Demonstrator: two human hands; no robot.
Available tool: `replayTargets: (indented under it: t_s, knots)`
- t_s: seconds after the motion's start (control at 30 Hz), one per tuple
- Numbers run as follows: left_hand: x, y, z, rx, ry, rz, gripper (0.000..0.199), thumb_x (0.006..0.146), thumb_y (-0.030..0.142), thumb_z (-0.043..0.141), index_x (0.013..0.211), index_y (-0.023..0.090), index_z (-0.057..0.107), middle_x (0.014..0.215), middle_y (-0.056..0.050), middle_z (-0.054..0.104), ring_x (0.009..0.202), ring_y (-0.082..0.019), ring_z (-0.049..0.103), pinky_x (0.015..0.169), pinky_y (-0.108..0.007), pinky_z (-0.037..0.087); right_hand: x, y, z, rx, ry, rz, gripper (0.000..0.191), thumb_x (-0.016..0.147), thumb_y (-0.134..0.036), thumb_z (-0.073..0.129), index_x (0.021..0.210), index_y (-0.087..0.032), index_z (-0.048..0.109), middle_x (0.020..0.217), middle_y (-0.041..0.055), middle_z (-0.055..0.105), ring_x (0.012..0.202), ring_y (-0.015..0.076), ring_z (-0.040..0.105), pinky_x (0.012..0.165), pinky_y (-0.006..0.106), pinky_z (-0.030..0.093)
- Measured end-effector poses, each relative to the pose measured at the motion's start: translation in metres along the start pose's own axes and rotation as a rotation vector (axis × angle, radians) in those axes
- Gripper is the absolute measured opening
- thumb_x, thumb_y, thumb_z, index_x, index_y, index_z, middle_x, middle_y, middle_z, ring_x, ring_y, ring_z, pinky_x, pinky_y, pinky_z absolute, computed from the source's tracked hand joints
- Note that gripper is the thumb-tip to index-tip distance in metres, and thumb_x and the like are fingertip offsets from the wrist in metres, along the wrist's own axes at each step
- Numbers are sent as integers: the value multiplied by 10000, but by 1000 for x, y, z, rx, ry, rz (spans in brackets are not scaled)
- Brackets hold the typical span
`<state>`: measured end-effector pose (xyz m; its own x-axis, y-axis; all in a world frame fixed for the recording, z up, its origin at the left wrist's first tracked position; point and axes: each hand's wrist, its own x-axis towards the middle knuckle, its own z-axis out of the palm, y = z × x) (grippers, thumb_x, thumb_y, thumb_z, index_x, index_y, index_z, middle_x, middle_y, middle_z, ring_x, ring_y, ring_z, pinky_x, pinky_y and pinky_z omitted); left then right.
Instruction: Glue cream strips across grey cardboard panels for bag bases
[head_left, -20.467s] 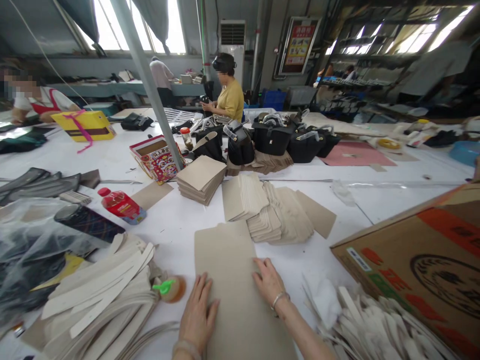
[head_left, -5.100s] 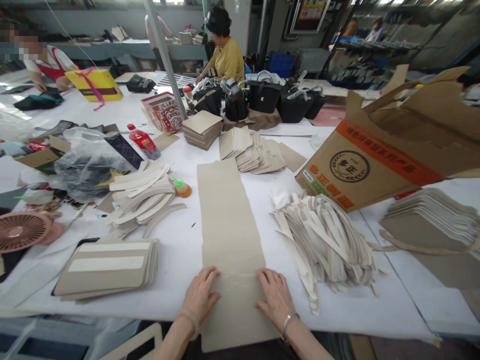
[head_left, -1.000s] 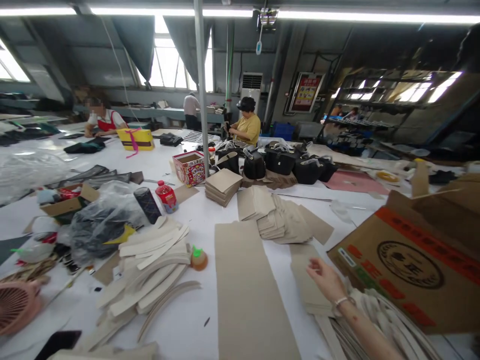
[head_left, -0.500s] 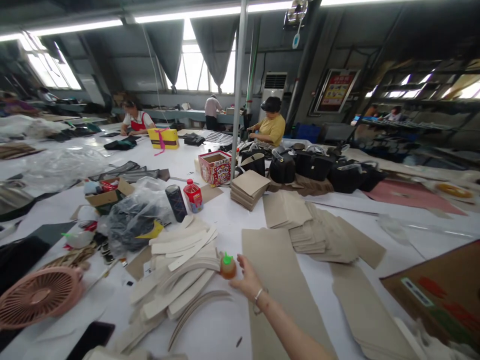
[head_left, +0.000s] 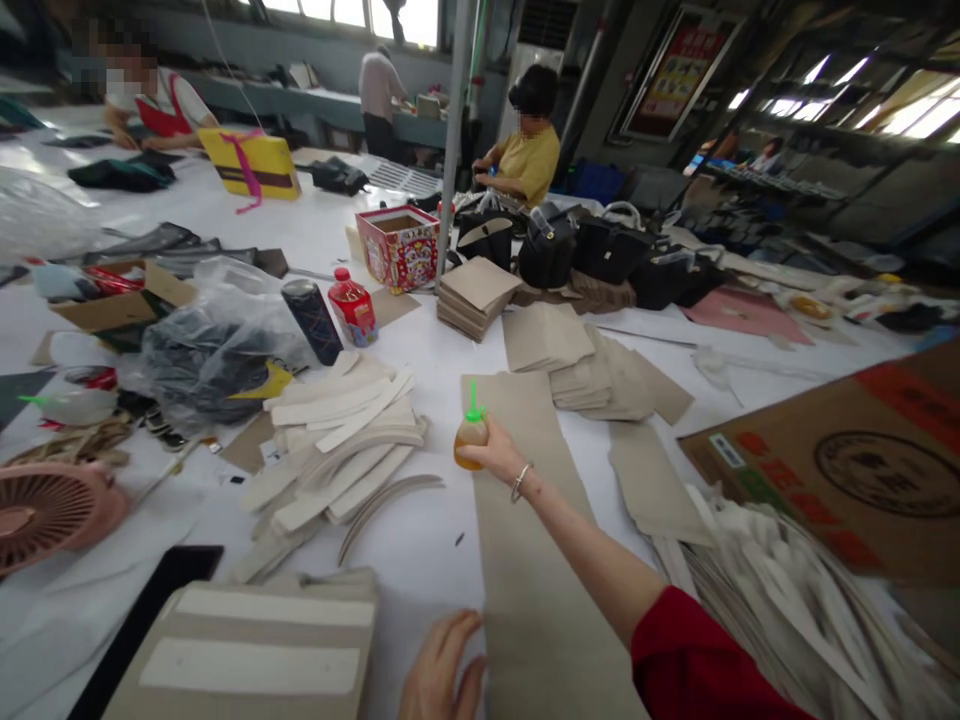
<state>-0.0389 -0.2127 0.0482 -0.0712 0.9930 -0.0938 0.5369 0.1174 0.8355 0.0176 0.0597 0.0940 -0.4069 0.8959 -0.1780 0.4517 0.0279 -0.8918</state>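
Observation:
My right hand [head_left: 504, 452] is closed around a small squeeze bottle [head_left: 468, 437] with a green nozzle and amber liquid in it. It holds the bottle above the upper end of a long grey-beige sheet [head_left: 536, 570]. At the bottom edge, my left hand [head_left: 442, 668] is empty, its fingers loosely bent and the thumb apart, beside that sheet's left edge. Left of it lies a stack of beige panels [head_left: 255, 630] with two white strips on top. Curved pale strips [head_left: 352, 450] are heaped left of the bottle, with a thin curved strip [head_left: 386, 505] nearby.
Stacked beige pieces [head_left: 480, 290], a red bottle [head_left: 352, 310], a dark can [head_left: 311, 320] and a patterned box [head_left: 401, 250] stand beyond. A cardboard box [head_left: 862, 450] is at right, a pink fan [head_left: 52, 515] at left. Co-workers sit and stand farther back.
My right hand, reaching beside the bottle before, now grips it and has lifted it off the table. My left hand has come into view at the bottom. The view has tilted downward.

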Motion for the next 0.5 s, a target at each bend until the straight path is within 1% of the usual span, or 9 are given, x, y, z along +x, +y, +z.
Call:
replayTargets:
  t_s: [0.03, 0.1, 0.13, 0.2, 0.27, 0.3, 0.37, 0.43, 0.5]
  knots:
    - [1, 4, -3, -59, 11, -26, 337, 827, 334, 475, 1150, 239, 497, 1165, -77, 559, 1086, -193, 510, 920, -354, 453, -16, -2, -14, -52, -38, -12, 533, 567, -294, 667, 1062, -208, 489, 833, -26, 572, 733, 139, 526, 680, 264, 430]
    - [4, 16, -7, -189, 78, -151, 357, 788, 358, 532, 1121, 231, 517, 1131, -80, 584, 1007, -199, 561, 851, -341, 492, -59, -5, -37, -132, -57, -8, 657, 578, -300, 672, 1181, -230, 419, 875, -22, 574, 765, 146, 533, 710, 278, 429]
    - [6, 24, -7, -285, 83, -212, 384, 771, 370, 552, 1125, 226, 510, 1128, -84, 587, 986, -200, 573, 830, -338, 501, -84, -5, -44, -153, -67, 0, 673, 585, -290, 668, 1200, -231, 403, 894, -15, 576, 780, 149, 536, 725, 285, 430]
    - [6, 43, 0, -530, 54, -321, 478, 753, 398, 569, 1179, 214, 457, 1156, -100, 572, 977, -205, 583, 817, -343, 507, -138, -2, -48, -155, -64, 12, 650, 592, -257, 660, 1190, -221, 410, 957, 9, 576, 834, 162, 539, 773, 303, 432]
    - [1, 62, 16, -786, -2, -407, 578, 724, 433, 591, 1218, 190, 415, 1186, -126, 552, 1010, -227, 572, 850, -366, 491, -193, 7, -42, -122, -56, 2, 636, 580, -219, 657, 1173, -209, 425, 1049, 43, 554, 922, 184, 528, 837, 320, 422]
    - [-4, 71, 26, -876, -21, -452, 602, 706, 440, 610, 1215, 177, 423, 1195, -132, 548, 1042, -238, 556, 887, -375, 468, -218, 14, -38, -105, -50, 9, 642, 575, -210, 659, 1174, -206, 428, 1087, 59, 539, 965, 197, 517, 867, 332, 412]
    - [-17, 85, 49, -979, -25, -557, 597, 663, 429, 658, 1166, 159, 484, 1192, -126, 556, 1113, -253, 506, 972, -373, 396, -264, 31, -29, -58, -28, 32, 600, 591, -209, 648, 1157, -211, 449, 1061, 66, 546, 977, 209, 518, 873, 342, 416]
    - [-33, 95, 71, -1069, -43, -682, 570, 631, 423, 689, 1114, 159, 539, 1164, -112, 581, 1146, -257, 479, 1013, -361, 344, -301, 50, -25, 33, 36, 108, 585, 604, -189, 633, 1158, -224, 449, 1097, 74, 539, 1028, 227, 506, 913, 364, 392]
    - [-47, 102, 90, -1212, -111, -796, 573, 616, 472, 685, 1086, 168, 565, 1127, -108, 604, 1126, -271, 497, 1001, -377, 356, -332, 70, -26, 214, 108, 256, 670, 565, -167, 661, 1185, -231, 416, 1183, 87, 506, 1100, 253, 474, 961, 387, 351]
